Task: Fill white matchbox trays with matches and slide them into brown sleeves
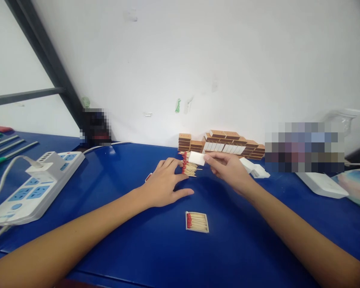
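A pile of red-tipped matches (190, 169) lies on the blue table, its heads toward the left. My left hand (165, 182) rests palm down at the pile's left side, fingers apart, fingertips by the match heads. Pinched by one edge between the thumb and fingers of my right hand (228, 170) is a small white matchbox tray (196, 158), held over the pile's upper part; its inside is hard to make out. Nearer to me lies another white tray filled with matches (198, 222), heads to the left.
Brown matchboxes (225, 136) stand stacked along the wall. White trays (255, 169) lie right of my right hand. A white power strip (60, 170) with cables sits at the left. Farther right is a white flat object (324, 185).
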### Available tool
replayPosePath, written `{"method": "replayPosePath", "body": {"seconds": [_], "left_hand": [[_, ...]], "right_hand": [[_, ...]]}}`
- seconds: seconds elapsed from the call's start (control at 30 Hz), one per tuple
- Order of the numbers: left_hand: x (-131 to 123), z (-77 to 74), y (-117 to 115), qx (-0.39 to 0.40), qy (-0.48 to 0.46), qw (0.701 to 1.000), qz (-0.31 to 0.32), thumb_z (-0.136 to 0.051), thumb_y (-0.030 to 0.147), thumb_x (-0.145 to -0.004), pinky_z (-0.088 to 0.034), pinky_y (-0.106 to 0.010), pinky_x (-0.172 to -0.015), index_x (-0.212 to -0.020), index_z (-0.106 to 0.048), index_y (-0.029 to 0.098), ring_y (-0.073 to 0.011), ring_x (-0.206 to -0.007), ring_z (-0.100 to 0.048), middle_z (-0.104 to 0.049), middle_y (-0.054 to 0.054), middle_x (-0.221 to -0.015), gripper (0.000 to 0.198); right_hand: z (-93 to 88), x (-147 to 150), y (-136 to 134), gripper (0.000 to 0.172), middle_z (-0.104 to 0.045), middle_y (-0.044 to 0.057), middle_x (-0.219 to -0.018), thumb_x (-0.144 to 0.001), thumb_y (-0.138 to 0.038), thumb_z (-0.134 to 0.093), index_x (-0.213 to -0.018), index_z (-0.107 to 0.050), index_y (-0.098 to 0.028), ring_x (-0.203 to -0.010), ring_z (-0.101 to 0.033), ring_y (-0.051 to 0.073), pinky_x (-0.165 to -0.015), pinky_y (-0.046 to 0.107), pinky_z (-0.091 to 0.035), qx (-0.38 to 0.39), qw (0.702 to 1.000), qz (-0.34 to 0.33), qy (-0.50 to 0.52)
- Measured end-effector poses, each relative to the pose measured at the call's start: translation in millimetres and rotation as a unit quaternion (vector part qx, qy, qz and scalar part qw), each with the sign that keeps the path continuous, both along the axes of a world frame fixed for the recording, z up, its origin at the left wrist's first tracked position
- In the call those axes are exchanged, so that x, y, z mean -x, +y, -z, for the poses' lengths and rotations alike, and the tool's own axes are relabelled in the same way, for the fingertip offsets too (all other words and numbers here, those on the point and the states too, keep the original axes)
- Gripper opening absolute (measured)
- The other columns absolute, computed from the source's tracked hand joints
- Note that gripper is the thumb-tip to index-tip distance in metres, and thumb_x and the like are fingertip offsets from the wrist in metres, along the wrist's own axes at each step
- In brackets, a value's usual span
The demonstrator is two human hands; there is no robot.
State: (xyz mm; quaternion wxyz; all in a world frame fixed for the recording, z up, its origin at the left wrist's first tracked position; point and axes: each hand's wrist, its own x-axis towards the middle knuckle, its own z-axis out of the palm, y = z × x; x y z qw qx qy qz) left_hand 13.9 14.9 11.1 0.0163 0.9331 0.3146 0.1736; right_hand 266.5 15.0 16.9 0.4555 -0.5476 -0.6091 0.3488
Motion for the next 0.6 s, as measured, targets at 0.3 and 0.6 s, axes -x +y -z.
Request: {"method": "replayPosePath", "body": {"seconds": [0.3, 0.6], "left_hand": [[6, 3.4, 1, -0.006, -0.006, 1.0, 0.014, -0.052, 0.065, -0.101, -0.042, -0.056, -0.108, -0.124, -0.077, 0.021, -0.0354, -0.134, -0.049, -0.06, -0.016, -0.138, 0.055], [10, -4.5, 2, -0.007, -0.064, 0.998, 0.02, -0.062, 0.063, -0.097, -0.045, -0.044, -0.095, -0.105, -0.079, 0.02, -0.0264, -0.11, -0.061, -0.072, -0.008, -0.112, 0.047]], "right_hand": [[-55.4, -119, -19, 0.031, -0.068, 0.004, -0.074, -0.087, -0.05, -0.066, -0.09, -0.076, -0.021, -0.063, -0.06, 0.017, -0.061, 0.031, -0.043, -0.237, 0.861, 0.134, -0.43], [-45.7, -163, -8, 0.021, -0.075, 0.009, -0.079, -0.075, -0.04, -0.074, -0.083, -0.078, -0.021, -0.071, -0.068, 0.026, -0.067, 0.037, -0.047, 0.018, 0.859, 0.103, -0.502]]}}
